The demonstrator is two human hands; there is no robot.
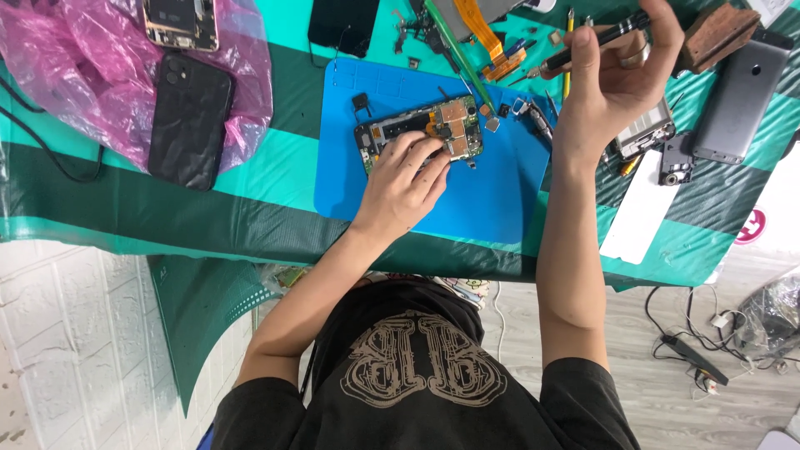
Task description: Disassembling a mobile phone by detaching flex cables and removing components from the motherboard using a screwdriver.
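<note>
Hands first: the left hand [404, 179] is down on the opened phone [421, 133], fingers curled over its lower edge and pinning it to the blue mat [492, 200]. The right hand [612, 79] is lifted clear of the mat, off to the right, gripping a slim dark screwdriver [596, 42] between thumb and fingers, its tip pointing left. The phone lies back-off near the top of the mat, with copper shields and circuit board showing.

Judging by that, this is a strip-down in mid-course: one hand steadies the phone while the tool hangs away from it. Any next touch with the tool calls for a steady left hand and a fine aim, because the parts inside are tiny and packed close.

Around the phone, small loose parts [500, 110] sit on the mat just right of it. Above them an orange ribbon cable [492, 37] lies among tools. Further right are a grey phone [740, 100], a wooden block [715, 33] and a white strip [640, 218] on the green cloth [208, 208]. Well to the left, a black phone [190, 121] lies on a pink bag [75, 75].

Hard to make out: the left fingers cover the phone's near edge, so whether they pinch a part or only press is unclear. The tool's tip is too small to read, and the top of the table is cut off.
</note>
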